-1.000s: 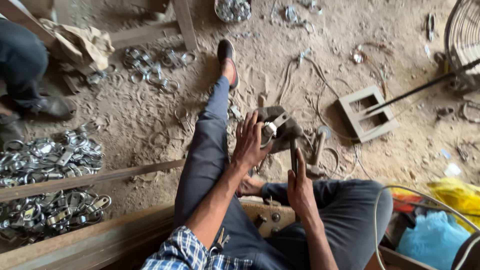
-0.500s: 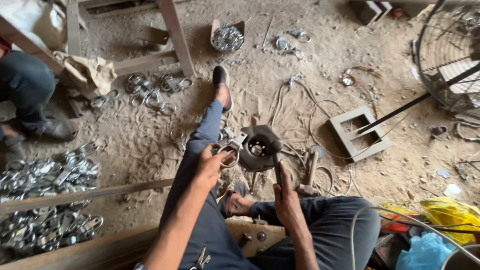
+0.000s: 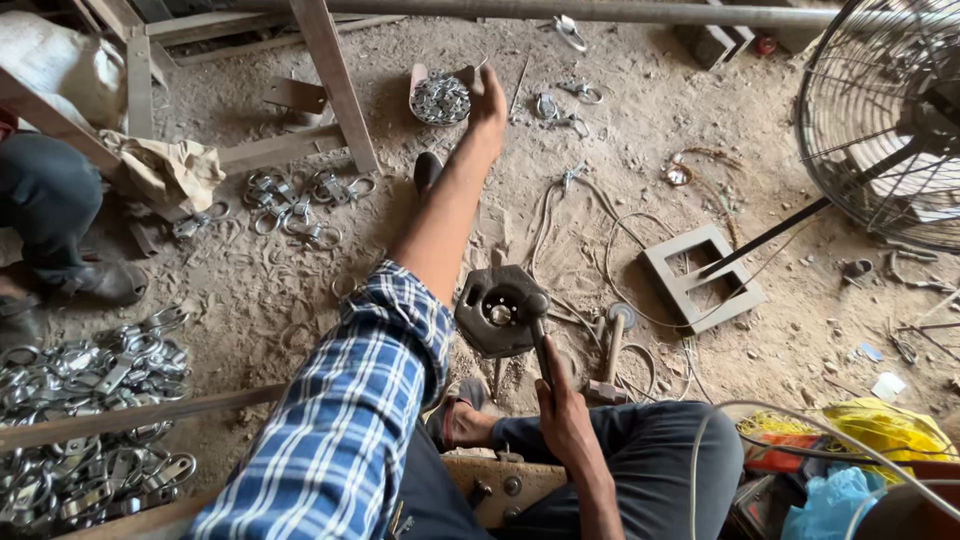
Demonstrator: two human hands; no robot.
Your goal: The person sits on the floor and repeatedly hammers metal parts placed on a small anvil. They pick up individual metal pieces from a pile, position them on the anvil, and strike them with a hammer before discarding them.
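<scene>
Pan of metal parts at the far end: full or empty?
Full. The pan is heaped with shiny metal parts up to its rim; the left hand reaches to its edge. The right hand grips the tool handle.

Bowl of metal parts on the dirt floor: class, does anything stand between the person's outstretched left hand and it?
Nothing visible does. The left hand already reaches the rim of the bowl of metal parts, with no object between them. The right hand grips the tool handle nearer the body.

The left hand reaches past the wooden table leg. Bare dirt floor lies open between clamps and wires.
</scene>
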